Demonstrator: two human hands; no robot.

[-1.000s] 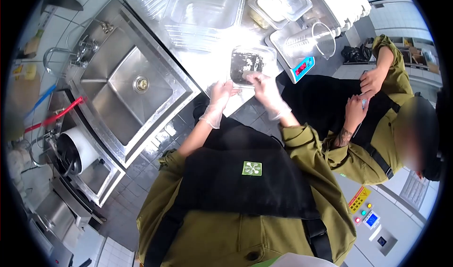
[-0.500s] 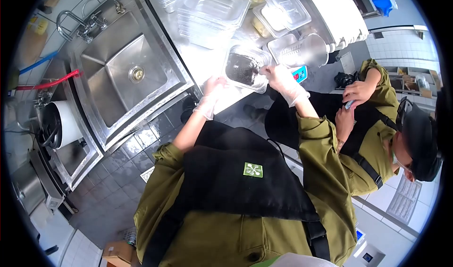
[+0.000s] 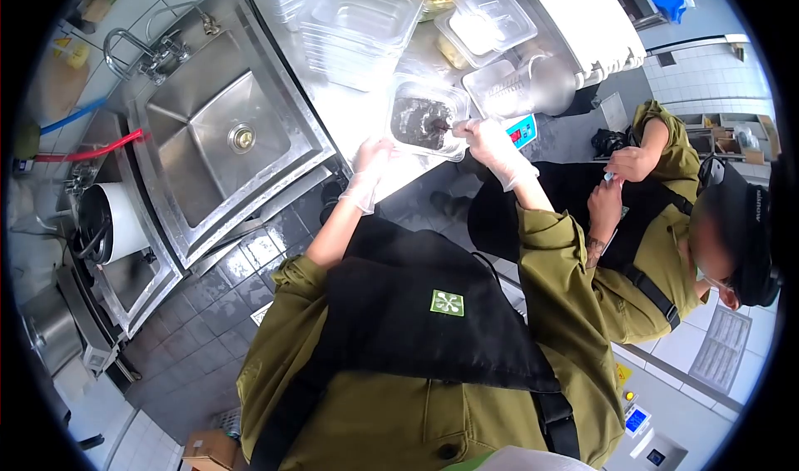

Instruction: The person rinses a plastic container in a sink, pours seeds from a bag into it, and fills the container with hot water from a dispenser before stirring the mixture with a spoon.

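Observation:
A clear plastic container (image 3: pixel 460 109) with dark, wet-looking contents (image 3: pixel 419 120) sits at the counter's near edge. My left hand (image 3: pixel 372 161), in a see-through glove, is closed at its lower left corner. From the right, my gloved right hand (image 3: pixel 491 146) pinches a thin utensil (image 3: pixel 449 128) whose dark end dips into the contents; its kind is too small to make out. Just beyond my right hand is a blue device with a red display (image 3: pixel 521 131), partly hidden.
Stacked clear containers (image 3: pixel 366 22), a lidded container (image 3: pixel 497 17) and a clear measuring jug (image 3: pixel 520 88) stand behind on the counter. White bins (image 3: pixel 583 26) line the right. A steel sink (image 3: pixel 220 138) lies left. A co-worker (image 3: pixel 657 246) stands close on my right.
My right hand and the utensil have shifted within the container, and the dark contents now look paler and streaked. The container appears slightly further left as the view turned a little.

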